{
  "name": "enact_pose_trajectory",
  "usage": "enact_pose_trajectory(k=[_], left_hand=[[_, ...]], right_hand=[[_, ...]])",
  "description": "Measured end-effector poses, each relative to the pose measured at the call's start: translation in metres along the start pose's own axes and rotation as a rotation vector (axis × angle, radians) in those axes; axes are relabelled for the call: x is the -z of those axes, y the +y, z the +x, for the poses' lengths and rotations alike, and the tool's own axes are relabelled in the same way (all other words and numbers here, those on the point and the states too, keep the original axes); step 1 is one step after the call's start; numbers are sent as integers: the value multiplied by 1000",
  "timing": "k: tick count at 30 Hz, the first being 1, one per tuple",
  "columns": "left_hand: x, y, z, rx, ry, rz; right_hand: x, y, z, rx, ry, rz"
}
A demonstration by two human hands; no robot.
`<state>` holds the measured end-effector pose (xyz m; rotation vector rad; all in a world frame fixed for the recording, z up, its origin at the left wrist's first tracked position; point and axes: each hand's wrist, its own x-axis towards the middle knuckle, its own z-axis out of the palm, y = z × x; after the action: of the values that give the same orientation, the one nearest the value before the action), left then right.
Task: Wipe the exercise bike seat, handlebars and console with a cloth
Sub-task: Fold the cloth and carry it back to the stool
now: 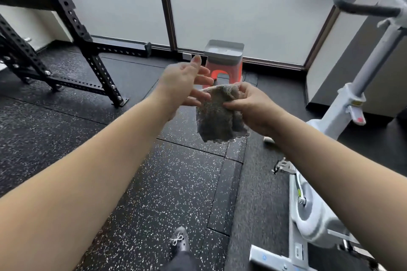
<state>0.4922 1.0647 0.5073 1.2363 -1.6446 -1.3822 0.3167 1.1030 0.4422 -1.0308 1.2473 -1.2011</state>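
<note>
A grey-brown cloth (217, 120) hangs in mid-air at the centre of the view, over the floor. My right hand (253, 106) pinches its upper right edge between thumb and fingers. My left hand (184, 82) is just left of the cloth with its fingers spread and straight, the fingertips at or near the cloth's top left corner. The white exercise bike (308, 211) stands at the right; its dark handlebar (363, 7) shows blurred at the top right and its post (372, 59) rises below it. The seat and console are out of view.
A black perforated steel rack (72, 28) fills the left side. An orange stool with a grey tray on top (224, 61) stands by the frosted glass wall behind my hands. Black speckled rubber tiles cover the floor. My shoe (179, 241) is at the bottom centre.
</note>
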Motion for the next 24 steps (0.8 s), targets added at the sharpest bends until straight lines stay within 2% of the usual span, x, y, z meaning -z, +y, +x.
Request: enact_pose_trajectory(k=[2, 3, 6, 8, 12, 16, 20, 24], left_hand=[[20, -12, 33, -91, 116, 67], [30, -20, 50, -66, 133, 77], [52, -47, 93, 136, -41, -9], [58, -57, 119, 178, -191, -76], [59, -54, 177, 125, -308, -213], [58, -42, 233, -8, -321, -173], [49, -36, 295, -51, -347, -214], [37, -26, 372, -26, -294, -221]], right_hand=[[2, -5, 26, 7, 23, 0], [3, -9, 41, 7, 29, 11], [2, -23, 82, -4, -1, 70], [2, -30, 109, -14, -2, 98], [10, -37, 157, 3, 73, 127], [27, -33, 205, 23, 176, 208], [58, -32, 264, 28, 155, 219], [93, -46, 325, -10, 124, 128]])
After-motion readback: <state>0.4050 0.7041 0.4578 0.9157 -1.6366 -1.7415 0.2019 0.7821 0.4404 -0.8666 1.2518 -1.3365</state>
